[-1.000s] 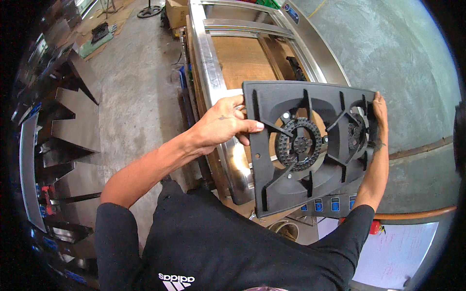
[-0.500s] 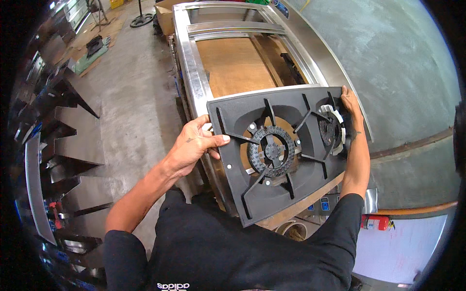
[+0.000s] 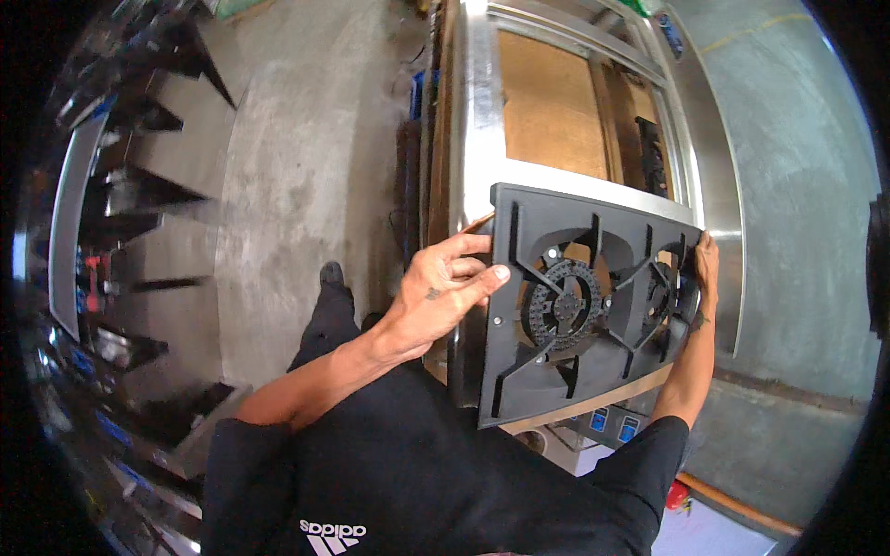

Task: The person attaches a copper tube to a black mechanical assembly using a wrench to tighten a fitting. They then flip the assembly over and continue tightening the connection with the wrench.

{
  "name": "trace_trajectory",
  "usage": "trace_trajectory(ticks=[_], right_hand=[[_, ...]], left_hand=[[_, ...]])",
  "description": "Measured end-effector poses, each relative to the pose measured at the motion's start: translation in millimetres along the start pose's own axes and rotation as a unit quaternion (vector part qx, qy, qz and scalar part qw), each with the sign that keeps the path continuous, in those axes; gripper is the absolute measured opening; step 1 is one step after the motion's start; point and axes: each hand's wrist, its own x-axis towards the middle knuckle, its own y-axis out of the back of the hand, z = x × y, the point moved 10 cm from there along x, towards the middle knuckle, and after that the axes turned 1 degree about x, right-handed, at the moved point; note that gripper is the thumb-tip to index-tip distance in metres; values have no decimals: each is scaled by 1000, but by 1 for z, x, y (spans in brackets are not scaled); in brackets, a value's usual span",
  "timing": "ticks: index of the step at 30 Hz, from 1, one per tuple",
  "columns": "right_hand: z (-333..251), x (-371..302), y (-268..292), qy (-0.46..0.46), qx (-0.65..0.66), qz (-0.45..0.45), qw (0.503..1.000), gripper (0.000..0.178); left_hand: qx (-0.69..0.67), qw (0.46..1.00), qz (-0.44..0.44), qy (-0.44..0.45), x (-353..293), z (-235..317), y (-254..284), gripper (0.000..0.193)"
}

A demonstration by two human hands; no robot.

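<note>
I hold a black two-burner stove top (image 3: 607, 375) tilted up in front of me at the near end of a steel frame. Raised pan-support bars stand on its face, and two round openings show a larger burner ring (image 3: 563, 301) and a smaller burner (image 3: 658, 292) at the right. My left hand (image 3: 431, 301) grips the left edge, thumb on the front face and fingers partly hidden behind. At the far right corner, my right hand (image 3: 707, 269) is closed round the edge. Its fingertips are mostly out of sight.
The steel frame (image 3: 477, 102) stretches away from me with a wooden board (image 3: 552, 102) inside. Dark metal parts with pointed ends (image 3: 153, 199) line the left side. Below the stove top sits a grey panel with blue labels (image 3: 603, 422). A red extinguisher (image 3: 677, 493) shows at lower right.
My view has shifted left, so the frame and stove top sit further right. The stove top is turned, its upper edge now sloping down to the right. Both hands keep their grip.
</note>
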Motion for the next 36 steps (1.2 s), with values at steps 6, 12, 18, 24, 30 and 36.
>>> trace_trajectory(ticks=[6,12,18,24,30,36], right_hand=[[-1,0,-1,6,-16,-54,998,61],[26,-1,11,1,47,-41,998,61],[64,-11,16,-72,52,-45,995,57],[45,-13,19,-13,-4,-49,999,60],[13,-20,42,14,14,6,1000,64],[7,-38,104,-29,63,76,995,66]], left_hand=[[-41,999,21,-6,-7,-16,-1,50],[4,1000,19,-24,1,-24,-1,48],[3,999,27,-32,7,-21,0,43],[19,999,44,-23,6,-22,3,41],[48,998,27,-40,-4,-6,7,43],[157,969,49,-186,-20,54,-2,43]])
